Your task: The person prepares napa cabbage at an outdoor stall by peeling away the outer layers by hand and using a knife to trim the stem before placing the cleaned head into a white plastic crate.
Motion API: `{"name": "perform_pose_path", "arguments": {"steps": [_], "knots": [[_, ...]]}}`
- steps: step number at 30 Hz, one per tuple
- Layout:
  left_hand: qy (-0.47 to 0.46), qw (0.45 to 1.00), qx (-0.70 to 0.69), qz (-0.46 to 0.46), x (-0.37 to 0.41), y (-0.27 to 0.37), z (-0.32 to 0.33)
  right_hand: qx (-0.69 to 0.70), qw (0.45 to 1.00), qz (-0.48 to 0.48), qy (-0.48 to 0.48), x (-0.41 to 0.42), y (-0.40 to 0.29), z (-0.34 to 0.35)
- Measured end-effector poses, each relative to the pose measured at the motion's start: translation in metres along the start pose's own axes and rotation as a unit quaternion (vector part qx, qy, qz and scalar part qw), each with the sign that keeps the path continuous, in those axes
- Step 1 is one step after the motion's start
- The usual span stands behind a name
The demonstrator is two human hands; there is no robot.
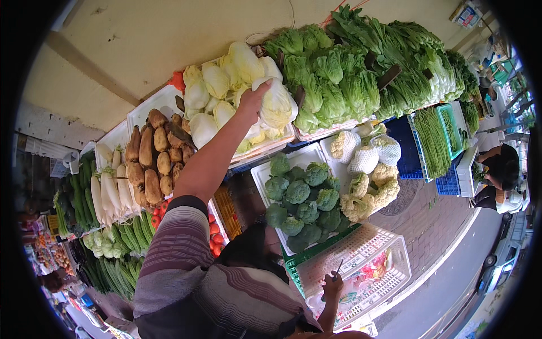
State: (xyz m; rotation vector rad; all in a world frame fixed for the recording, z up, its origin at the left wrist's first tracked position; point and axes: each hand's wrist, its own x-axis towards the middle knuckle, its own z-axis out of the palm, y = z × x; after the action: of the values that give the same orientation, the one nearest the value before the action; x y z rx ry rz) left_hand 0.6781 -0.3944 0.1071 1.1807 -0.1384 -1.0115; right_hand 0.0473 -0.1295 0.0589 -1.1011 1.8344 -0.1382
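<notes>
My left hand (253, 99) reaches out to the pile of napa cabbages and grips the end of one pale napa cabbage (275, 106). That cabbage lies at the right side of the pile (216, 80), beside heads of green lettuce (322, 80). Low in the view, my right hand (333, 284) holds a small knife (338, 268), its blade pointing up and away from the fist. This hand is over a white plastic basket (396, 250) with plastic bags inside. The handle is mostly hidden by the fingers.
Broccoli (297, 192) and cauliflower (360, 199), some in foam nets, fill trays before me. Brown root vegetables (153, 186), white radishes (101, 195) and tomatoes (216, 237) are at left. Long beans (432, 140) stand right; a person (501, 167) is by a white crate at far right.
</notes>
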Motion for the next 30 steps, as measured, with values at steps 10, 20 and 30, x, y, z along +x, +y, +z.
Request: {"name": "perform_pose_path", "arguments": {"steps": [10, 20, 30], "knots": [[0.073, 0.989, 0.1, 0.078, 0.121, 0.047, 0.021, 0.003, 0.994, 0.108, -0.029, -0.003, 0.06, 0.023], [0.202, 0.73, 0.643, 0.111, 0.179, 0.061, 0.029, 0.014, 0.979, 0.19, -0.069, 0.005, 0.129, 0.034], [0.102, 0.697, 0.677, 0.211, 0.232, 0.033, -0.019, 0.056, 0.992, 0.114, -0.011, -0.008, 0.083, 0.047]]}}
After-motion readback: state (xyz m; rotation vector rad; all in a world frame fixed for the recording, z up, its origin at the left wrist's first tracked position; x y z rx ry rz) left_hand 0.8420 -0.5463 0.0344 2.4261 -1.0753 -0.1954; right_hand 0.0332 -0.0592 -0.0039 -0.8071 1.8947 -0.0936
